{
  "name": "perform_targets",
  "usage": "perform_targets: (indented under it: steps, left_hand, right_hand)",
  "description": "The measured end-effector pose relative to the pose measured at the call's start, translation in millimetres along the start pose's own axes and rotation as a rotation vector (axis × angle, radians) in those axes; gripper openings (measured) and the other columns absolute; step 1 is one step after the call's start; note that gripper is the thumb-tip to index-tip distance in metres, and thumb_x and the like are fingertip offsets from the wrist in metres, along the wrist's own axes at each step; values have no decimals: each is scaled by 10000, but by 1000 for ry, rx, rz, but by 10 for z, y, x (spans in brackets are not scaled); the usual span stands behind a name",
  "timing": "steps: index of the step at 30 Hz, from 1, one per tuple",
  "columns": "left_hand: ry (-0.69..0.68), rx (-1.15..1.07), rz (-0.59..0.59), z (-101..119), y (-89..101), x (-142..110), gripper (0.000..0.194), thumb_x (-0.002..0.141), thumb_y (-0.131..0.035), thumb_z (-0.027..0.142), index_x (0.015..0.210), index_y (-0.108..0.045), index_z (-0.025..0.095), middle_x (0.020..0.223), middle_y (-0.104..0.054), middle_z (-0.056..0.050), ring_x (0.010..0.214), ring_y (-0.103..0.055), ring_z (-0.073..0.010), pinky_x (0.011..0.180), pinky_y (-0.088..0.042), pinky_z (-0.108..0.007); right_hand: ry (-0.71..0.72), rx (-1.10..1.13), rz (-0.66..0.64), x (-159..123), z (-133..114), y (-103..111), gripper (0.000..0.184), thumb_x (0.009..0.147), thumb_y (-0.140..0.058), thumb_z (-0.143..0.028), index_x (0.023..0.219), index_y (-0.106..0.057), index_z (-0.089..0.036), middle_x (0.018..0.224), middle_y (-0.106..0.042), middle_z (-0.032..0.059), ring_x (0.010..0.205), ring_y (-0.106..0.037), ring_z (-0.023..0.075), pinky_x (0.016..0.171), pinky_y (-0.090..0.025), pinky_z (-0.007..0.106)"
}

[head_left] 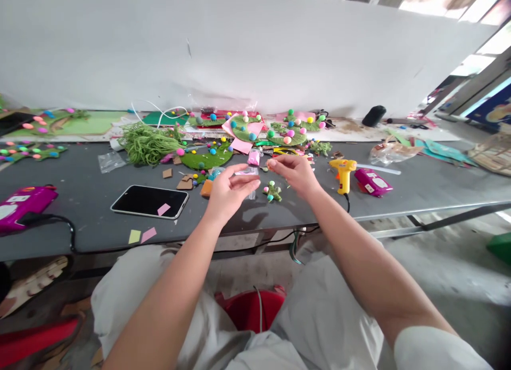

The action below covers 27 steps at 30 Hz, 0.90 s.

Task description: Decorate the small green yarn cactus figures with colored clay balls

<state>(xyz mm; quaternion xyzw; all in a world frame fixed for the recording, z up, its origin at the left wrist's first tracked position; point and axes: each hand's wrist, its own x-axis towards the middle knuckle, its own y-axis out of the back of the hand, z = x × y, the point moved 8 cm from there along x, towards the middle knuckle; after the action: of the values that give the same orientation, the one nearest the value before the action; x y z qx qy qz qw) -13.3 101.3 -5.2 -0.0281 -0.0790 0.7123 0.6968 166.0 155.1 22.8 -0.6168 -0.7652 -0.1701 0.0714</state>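
My left hand [230, 193] hovers over the table's front part with its fingers stretched out and the thumb apart, holding nothing that I can see. Facing it, my right hand [297, 174] has thumb and forefinger pinched together; whatever is between the tips is too small to name. Just below and between the hands lies a small fuzzy green star [272, 192] with coloured pom-poms on it. A small pink packet [254, 157] and a clear plastic bag [250, 194] lie near the left fingertips. An orange block [206, 188] is partly hidden beside my left hand.
A yellow glue gun [344, 174] and a purple device [373, 182] are at the right. At left are a phone [149, 200], a green yarn bundle [149, 142] and another purple device [26, 206] with a black cable. Pom-pom-covered green pieces [209, 156] lie behind.
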Motion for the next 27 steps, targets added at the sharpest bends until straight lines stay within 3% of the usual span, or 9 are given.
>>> perform_targets:
  steps: [3, 7, 11, 16, 22, 27]
  left_hand:
    - [62, -136, -90, -45, -90, -5, 578, 739, -915, 392, 1207, -657, 170, 1095, -806, -124, 1104, -753, -272, 984, -588, -392]
    - [162, -314, -208, -137, -204, -2, 500, 818, -848, 463, 1202, -693, 182, 1015, -807, -78, 909, -787, -208, 905, -617, -349]
    - [229, -399, -183, -194, -176, -1, 480, 751, -917, 383, 1146, -714, 199, 941, -802, -42, 833, -783, -175, 822, -626, -303]
    - [226, -387, -194, -160, -136, 1, 397, 782, -894, 348, 1128, -757, 209, 937, -803, -44, 842, -773, -153, 776, -605, -249]
    - [225, -332, -127, -152, -57, 8, 367, 761, -905, 303, 1076, -764, 178, 909, -809, -62, 834, -776, -155, 758, -607, -244]
    - [237, -346, -74, -197, -41, 32, 398, 726, -924, 289, 1056, -741, 162, 877, -802, -49, 758, -765, -142, 696, -609, -233]
  right_hand:
    - [37, 6, -119, -73, -59, -158, 327, 833, -799, -517, 931, -804, -205, 996, -762, 59, 947, -692, 197, 817, -546, 310]
    - [26, -58, -173, -150, -27, -338, 403, 865, -772, -506, 1157, -776, -228, 1175, -739, 80, 1044, -695, 216, 825, -561, 317]
    - [66, -152, -115, -134, -60, -300, 426, 854, -794, -469, 1189, -759, -209, 1175, -743, 87, 985, -698, 198, 823, -560, 315]
    - [41, -60, -269, -139, -134, -326, 420, 866, -765, -536, 1156, -785, -234, 1071, -772, 63, 894, -699, 184, 757, -565, 300]
    - [5, -44, -213, -134, -95, -231, 440, 839, -779, -566, 1085, -796, -200, 993, -781, 70, 869, -704, 197, 760, -574, 319]
    - [165, -109, -269, -208, -225, -304, 529, 764, -875, -488, 1219, -762, -242, 1100, -746, 78, 966, -705, 214, 817, -580, 339]
